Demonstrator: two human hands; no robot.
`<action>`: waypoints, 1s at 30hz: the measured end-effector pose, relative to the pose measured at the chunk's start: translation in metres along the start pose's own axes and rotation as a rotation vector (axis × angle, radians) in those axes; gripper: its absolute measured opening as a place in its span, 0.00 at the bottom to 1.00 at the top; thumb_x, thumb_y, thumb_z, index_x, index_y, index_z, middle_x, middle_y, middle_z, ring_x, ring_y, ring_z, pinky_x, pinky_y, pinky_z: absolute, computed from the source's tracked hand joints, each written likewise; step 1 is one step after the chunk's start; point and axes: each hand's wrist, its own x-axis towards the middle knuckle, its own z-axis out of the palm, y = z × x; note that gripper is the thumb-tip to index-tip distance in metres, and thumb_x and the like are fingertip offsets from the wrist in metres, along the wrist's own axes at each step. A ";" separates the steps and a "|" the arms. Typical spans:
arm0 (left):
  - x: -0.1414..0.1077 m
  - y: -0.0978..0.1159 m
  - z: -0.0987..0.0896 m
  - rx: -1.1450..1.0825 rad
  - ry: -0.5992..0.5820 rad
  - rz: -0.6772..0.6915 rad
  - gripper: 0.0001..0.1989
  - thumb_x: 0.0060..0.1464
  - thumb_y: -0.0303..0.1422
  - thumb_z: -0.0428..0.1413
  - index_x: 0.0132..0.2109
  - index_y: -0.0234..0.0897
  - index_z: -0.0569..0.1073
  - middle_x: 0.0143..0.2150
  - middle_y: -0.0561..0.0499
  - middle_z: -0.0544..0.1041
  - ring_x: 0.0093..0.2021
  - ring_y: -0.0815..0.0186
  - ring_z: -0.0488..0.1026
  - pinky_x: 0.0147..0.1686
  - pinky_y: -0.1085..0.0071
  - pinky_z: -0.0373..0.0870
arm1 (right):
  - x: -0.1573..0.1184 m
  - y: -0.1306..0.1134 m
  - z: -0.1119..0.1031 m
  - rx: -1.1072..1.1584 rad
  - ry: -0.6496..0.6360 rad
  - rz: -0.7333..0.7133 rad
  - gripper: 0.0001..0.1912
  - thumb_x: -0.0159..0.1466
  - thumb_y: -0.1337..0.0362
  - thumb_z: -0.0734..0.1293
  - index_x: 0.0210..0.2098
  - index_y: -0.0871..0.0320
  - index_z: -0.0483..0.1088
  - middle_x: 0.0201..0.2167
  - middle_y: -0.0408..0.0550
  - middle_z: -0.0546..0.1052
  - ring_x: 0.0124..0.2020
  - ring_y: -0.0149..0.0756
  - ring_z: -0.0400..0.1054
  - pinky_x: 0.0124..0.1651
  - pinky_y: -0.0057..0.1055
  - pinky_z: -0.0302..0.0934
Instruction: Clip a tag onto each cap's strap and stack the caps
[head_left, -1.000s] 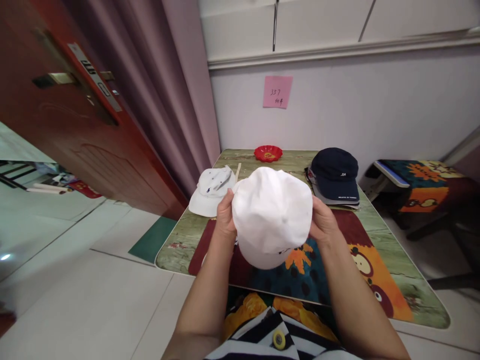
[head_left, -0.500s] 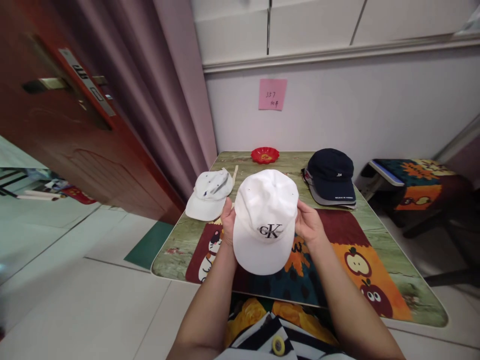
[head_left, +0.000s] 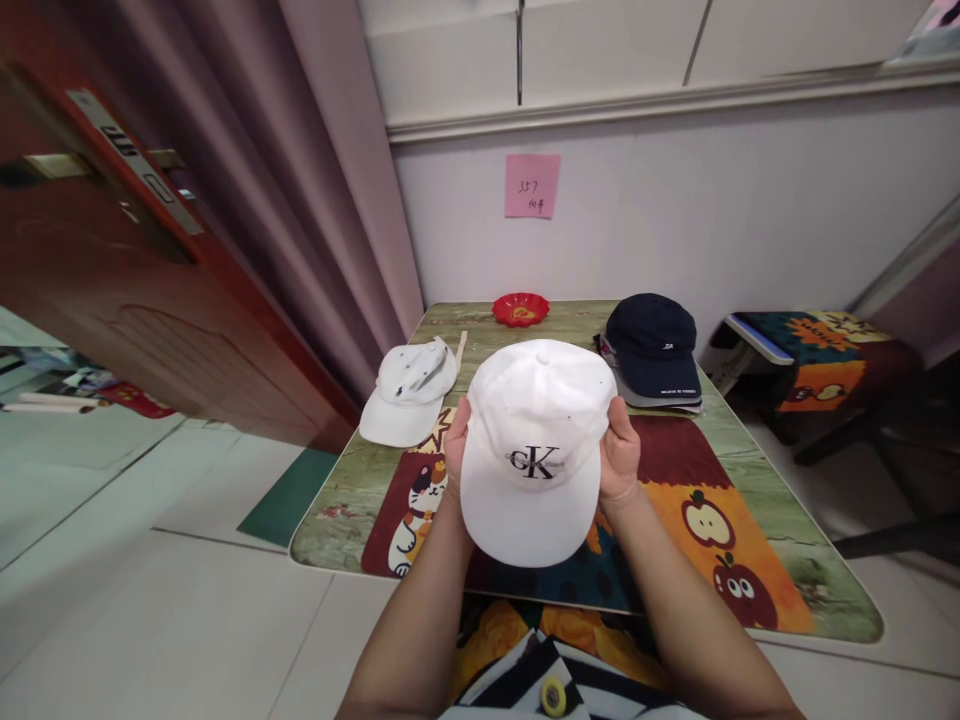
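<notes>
Between my two hands is a white baseball cap [head_left: 536,430] with dark letters on its front, its brim toward me, held above the patterned mat [head_left: 675,450]. My left hand [head_left: 457,445] grips the cap's left side, fingers partly hidden behind it. On the opposite side my right hand [head_left: 620,455] holds the edge, fingers curled against the crown. A second, pale cap [head_left: 409,390] with a small dark logo lies on the table left of my left hand. Dark navy caps [head_left: 652,345], seemingly stacked, sit at the back right.
A red scalloped dish [head_left: 520,309] stands at the back of the green wood-patterned table [head_left: 337,510]. Behind it a pink note [head_left: 532,186] is stuck to the wall. A reddish door [head_left: 187,330] and a curtain [head_left: 330,150] are on the left, a stool [head_left: 817,350] on the right.
The held white cap appears larger and its crown more spread out, and my hands are slightly farther apart. The whole view has shifted a little; the other caps stay in place.
</notes>
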 end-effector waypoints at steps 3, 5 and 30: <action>-0.001 -0.003 0.000 0.048 0.015 -0.005 0.38 0.61 0.60 0.45 0.67 0.40 0.67 0.62 0.45 0.75 0.68 0.48 0.65 0.67 0.45 0.58 | 0.001 0.000 0.004 0.001 0.058 -0.057 0.28 0.65 0.38 0.61 0.53 0.47 0.75 0.55 0.46 0.78 0.67 0.43 0.61 0.68 0.51 0.56; 0.000 -0.004 -0.001 0.060 0.020 -0.016 0.38 0.60 0.60 0.45 0.66 0.40 0.68 0.61 0.45 0.76 0.67 0.48 0.66 0.67 0.45 0.59 | 0.000 -0.001 0.006 0.013 0.072 -0.066 0.28 0.64 0.38 0.61 0.54 0.47 0.74 0.55 0.46 0.78 0.67 0.43 0.62 0.68 0.51 0.56; 0.053 -0.016 -0.034 0.719 0.424 0.070 0.28 0.59 0.58 0.50 0.41 0.35 0.76 0.36 0.42 0.81 0.30 0.62 0.77 0.28 0.68 0.70 | 0.021 -0.087 0.007 -0.206 0.339 -0.290 0.20 0.60 0.67 0.73 0.51 0.48 0.74 0.52 0.43 0.81 0.54 0.39 0.75 0.58 0.34 0.71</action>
